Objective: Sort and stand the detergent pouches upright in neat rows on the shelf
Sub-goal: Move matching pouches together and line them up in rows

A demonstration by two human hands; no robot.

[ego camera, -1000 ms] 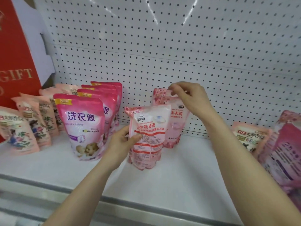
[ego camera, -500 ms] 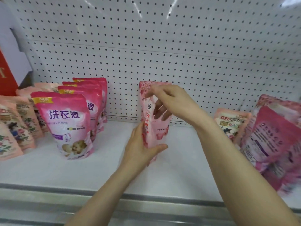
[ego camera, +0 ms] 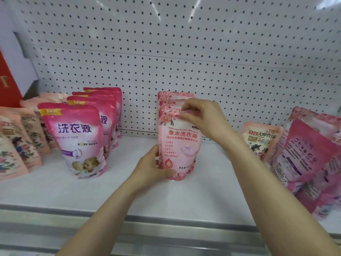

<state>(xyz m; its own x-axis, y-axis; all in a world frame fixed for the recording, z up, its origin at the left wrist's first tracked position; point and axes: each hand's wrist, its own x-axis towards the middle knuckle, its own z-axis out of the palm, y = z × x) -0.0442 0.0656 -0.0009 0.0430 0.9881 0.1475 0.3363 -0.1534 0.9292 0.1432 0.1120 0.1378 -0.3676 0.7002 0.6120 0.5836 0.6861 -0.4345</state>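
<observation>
Standing mid-shelf (ego camera: 212, 182), near the back edge, the floral pouch (ego camera: 178, 145) runs its long axis vertical, printed face toward the front edge. Its base sits in the left hand (ego camera: 153, 168), whose grip clasps the lower left corner; its top seal is pinched by the right hand (ego camera: 201, 117). Both lie equally close, with a matching pouch (ego camera: 166, 96) directly behind.
</observation>
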